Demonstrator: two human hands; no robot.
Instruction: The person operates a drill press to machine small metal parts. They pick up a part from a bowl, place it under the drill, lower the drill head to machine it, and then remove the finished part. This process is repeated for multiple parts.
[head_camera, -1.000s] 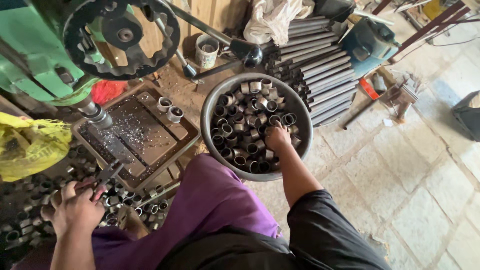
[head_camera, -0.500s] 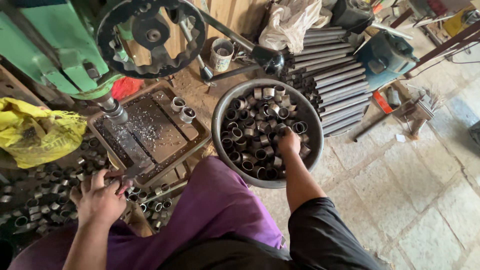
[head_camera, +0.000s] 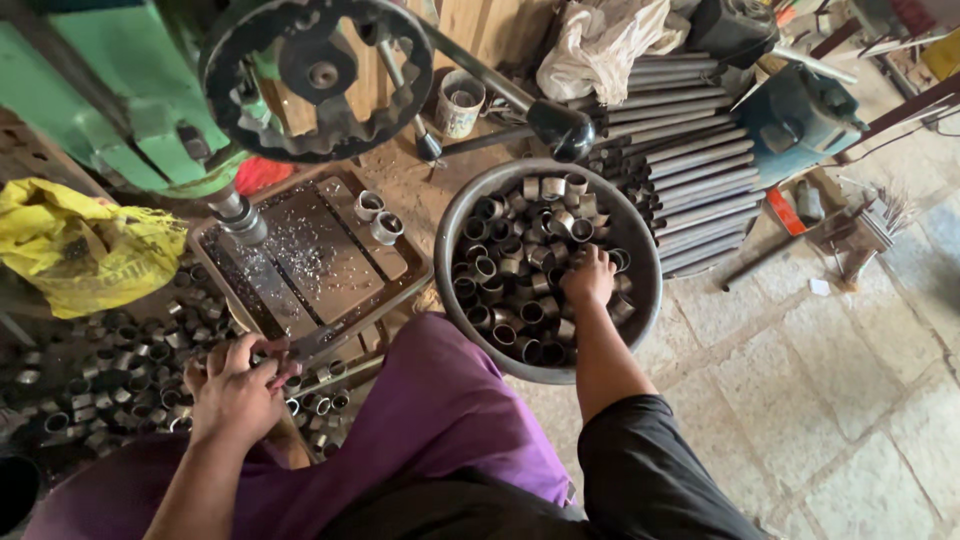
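- The right hand (head_camera: 588, 277) reaches down into a round metal basin (head_camera: 648, 300), fingers curled among the short metal rings (head_camera: 510, 270) heaped inside; whether it has closed on a ring cannot be told, since the fingertips are buried in the pile.
- The left hand (head_camera: 235, 385) is closed around a dark handle (head_camera: 312, 343) that juts from the near edge of the drill table (head_camera: 320, 260), thumb and fingers wrapped over its end.
- The basin sits on the floor just beside the person's purple-clad knee (head_camera: 440, 400), its rim touching the front right corner of the table's frame.
- Two loose rings (head_camera: 378, 217) stand upright on the table's far right part, apart from the heap, with bright metal shavings scattered across the slotted plate.
- The drill spindle (head_camera: 238, 215) hangs over the table's left corner, under the green machine body (head_camera: 90, 100); a black spoked handwheel (head_camera: 315, 75) with long levers sits in front of it.
- Another heap of rings (head_camera: 100, 370) lies on the ground to the left of the left hand, below a crumpled yellow bag (head_camera: 85, 245).
- Beyond the basin, a stack of long grey tubes (head_camera: 690, 160) lies side by side, with a white cloth bundle (head_camera: 605, 45) on its far end and a blue motor casing (head_camera: 800, 115) to the right.
- A small tin cup (head_camera: 460, 103) stands near the wooden wall behind the levers.
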